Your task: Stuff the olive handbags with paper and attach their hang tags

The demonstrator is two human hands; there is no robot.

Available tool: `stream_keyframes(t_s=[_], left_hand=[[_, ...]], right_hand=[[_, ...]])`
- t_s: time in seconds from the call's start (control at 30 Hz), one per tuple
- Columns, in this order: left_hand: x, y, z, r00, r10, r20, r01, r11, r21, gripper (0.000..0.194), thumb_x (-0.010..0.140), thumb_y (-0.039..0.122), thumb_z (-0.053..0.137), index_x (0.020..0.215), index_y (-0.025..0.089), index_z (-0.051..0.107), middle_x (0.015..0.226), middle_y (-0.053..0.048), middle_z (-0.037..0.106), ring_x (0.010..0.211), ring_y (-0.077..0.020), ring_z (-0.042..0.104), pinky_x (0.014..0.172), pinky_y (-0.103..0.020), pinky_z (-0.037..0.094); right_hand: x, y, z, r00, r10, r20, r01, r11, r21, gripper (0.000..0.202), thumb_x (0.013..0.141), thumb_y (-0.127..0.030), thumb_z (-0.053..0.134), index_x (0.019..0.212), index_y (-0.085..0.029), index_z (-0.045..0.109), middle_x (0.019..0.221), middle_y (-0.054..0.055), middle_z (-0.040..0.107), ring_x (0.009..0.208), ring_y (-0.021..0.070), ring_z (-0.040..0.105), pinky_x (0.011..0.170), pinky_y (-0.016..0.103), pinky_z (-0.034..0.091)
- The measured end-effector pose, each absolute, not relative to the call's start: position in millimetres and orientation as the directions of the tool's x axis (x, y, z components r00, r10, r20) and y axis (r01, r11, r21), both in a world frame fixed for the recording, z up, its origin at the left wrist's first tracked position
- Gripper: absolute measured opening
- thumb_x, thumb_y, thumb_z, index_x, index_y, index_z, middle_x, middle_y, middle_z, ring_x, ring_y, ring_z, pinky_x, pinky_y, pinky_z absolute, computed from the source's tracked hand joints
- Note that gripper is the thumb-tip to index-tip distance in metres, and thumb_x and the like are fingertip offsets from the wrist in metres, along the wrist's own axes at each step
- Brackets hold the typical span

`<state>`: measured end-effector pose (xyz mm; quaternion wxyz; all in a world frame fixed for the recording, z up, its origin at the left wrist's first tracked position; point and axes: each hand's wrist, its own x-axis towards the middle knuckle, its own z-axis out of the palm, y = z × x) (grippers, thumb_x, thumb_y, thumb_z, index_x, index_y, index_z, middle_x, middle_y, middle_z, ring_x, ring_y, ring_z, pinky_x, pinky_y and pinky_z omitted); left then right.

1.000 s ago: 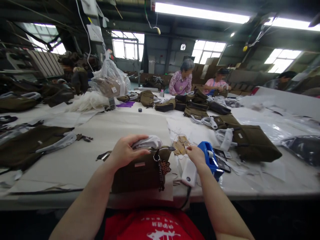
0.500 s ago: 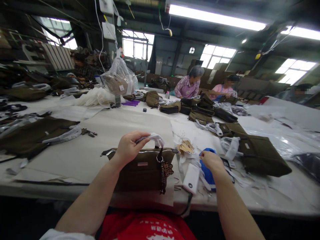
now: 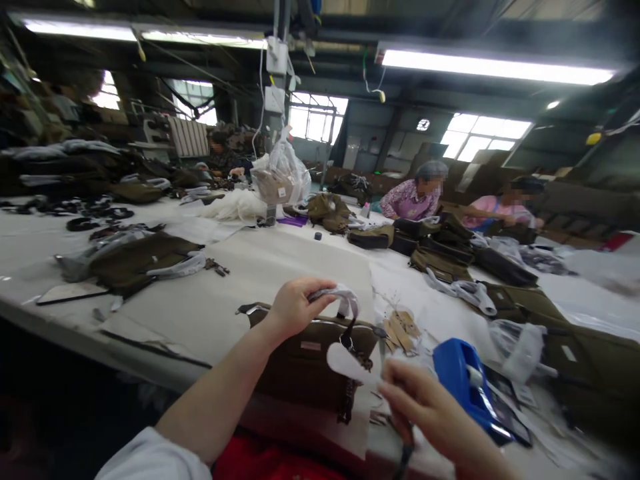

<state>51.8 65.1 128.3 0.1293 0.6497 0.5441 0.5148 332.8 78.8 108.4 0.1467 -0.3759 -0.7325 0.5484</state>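
Note:
An olive-brown handbag (image 3: 305, 373) stands upright on the table in front of me. My left hand (image 3: 294, 310) is closed around its handle (image 3: 345, 293), which is wrapped in clear plastic. A dark strap with a leopard-pattern charm (image 3: 346, 400) hangs down the bag's front on the right. My right hand (image 3: 415, 397), slightly blurred, pinches a pale white strip (image 3: 350, 365) with a rounded end. That strip overlaps the charm from my viewpoint; whether it touches, I cannot tell. A blue tape dispenser (image 3: 457, 373) sits to the right of this hand.
Brown card pieces (image 3: 403, 330) lie behind my right hand. Another olive bag (image 3: 145, 261) rests on the left, and several more are piled at the back right. A plastic-covered bundle (image 3: 280, 177) hangs by a post. Two co-workers (image 3: 413, 200) sit across the table.
My right hand has come left from the blue tape dispenser and now has a white strip in its fingers. The left hand keeps its hold on the handle. The view has swung left.

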Motion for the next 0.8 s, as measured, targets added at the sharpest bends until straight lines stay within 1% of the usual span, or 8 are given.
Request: stream_keyframes(t_s=[0.1,0.23,0.37,0.47,0.57,0.63,0.7,0.8], left_hand=[[53.8,57.3,133.4,-0.122,0.837,0.534,0.527,-0.401,0.749,0.032,0.091,0.043,0.059,0.105,0.019,0.075,0.098,-0.006,0.075,0.090,-0.0182,0.068,0.083,-0.026,0.051],[59.9,45.8,136.6,-0.151,0.802,0.578,0.542,-0.422,0.727,0.045,0.100,0.039,0.038,0.092,0.018,0.076,0.081,-0.007,0.070,0.076,-0.0163,0.064,0.073,-0.026,0.049],[61.5,46.7,134.3,-0.404,0.763,0.504,0.579,-0.214,0.787,0.033,0.086,0.038,0.061,0.107,0.014,0.069,0.102,-0.010,0.068,0.085,-0.0188,0.064,0.078,-0.030,0.050],[57.2,53.5,132.6,-0.403,0.847,0.345,0.440,-0.151,0.885,0.048,0.081,0.040,0.064,0.120,0.011,0.063,0.104,-0.011,0.070,0.083,-0.0193,0.065,0.075,-0.030,0.051],[54.0,59.1,132.5,-0.200,0.953,0.225,0.216,-0.181,0.959,0.040,0.083,0.043,0.060,0.103,0.010,0.071,0.088,-0.008,0.072,0.077,-0.0179,0.065,0.071,-0.027,0.050],[54.3,60.9,133.4,-0.180,0.966,0.187,0.125,-0.166,0.978,0.037,0.078,0.041,0.065,0.095,0.009,0.072,0.081,-0.007,0.071,0.070,-0.0151,0.062,0.065,-0.024,0.048],[55.6,61.2,135.0,-0.208,0.960,0.189,0.087,-0.175,0.981,0.032,0.073,0.039,0.069,0.088,0.010,0.071,0.075,-0.005,0.068,0.062,-0.0114,0.057,0.058,-0.022,0.044],[56.9,60.0,137.7,-0.218,0.957,0.190,0.073,-0.179,0.981,0.029,0.072,0.037,0.069,0.084,0.011,0.070,0.062,0.001,0.060,0.050,-0.0072,0.047,0.049,-0.019,0.035]], right_hand=[[274.2,65.2,84.9,-0.698,0.690,-0.190,0.289,0.030,-0.957,0.038,0.091,-0.058,0.051,0.080,-0.022,0.050,0.041,-0.007,0.051,0.040,0.0109,0.043,0.047,0.022,0.031],[221.0,73.2,74.0,-0.539,0.842,-0.017,-0.127,-0.101,-0.987,0.038,0.087,-0.057,0.059,0.100,-0.022,0.056,0.057,-0.006,0.057,0.053,0.0118,0.049,0.057,0.023,0.044],[200.9,76.9,82.0,-0.517,0.856,0.000,-0.322,-0.195,-0.926,0.034,0.084,-0.055,0.065,0.097,-0.025,0.056,0.061,-0.007,0.053,0.052,0.0108,0.044,0.054,0.024,0.049],[202.2,75.1,90.0,-0.552,0.833,0.031,-0.242,-0.124,-0.962,0.037,0.082,-0.059,0.065,0.083,-0.023,0.057,0.059,-0.005,0.054,0.049,0.0105,0.042,0.051,0.024,0.049],[212.9,72.9,97.9,-0.559,0.823,0.096,-0.075,0.065,-0.995,0.047,0.082,-0.067,0.059,0.070,-0.022,0.055,0.052,-0.003,0.053,0.043,0.0104,0.038,0.049,0.026,0.048],[223.4,71.3,101.9,-0.551,0.819,0.158,0.043,0.217,-0.975,0.049,0.085,-0.067,0.053,0.066,-0.022,0.055,0.051,-0.002,0.055,0.043,0.0120,0.042,0.051,0.028,0.049],[235.0,69.1,104.0,-0.505,0.826,0.252,0.171,0.381,-0.909,0.043,0.088,-0.061,0.052,0.074,-0.022,0.061,0.057,0.001,0.063,0.051,0.0169,0.057,0.057,0.030,0.052],[250.1,65.3,103.8,-0.368,0.803,0.469,0.346,0.586,-0.733,0.028,0.090,-0.047,0.056,0.104,-0.024,0.066,0.083,0.006,0.075,0.076,0.0246,0.071,0.068,0.034,0.056]])
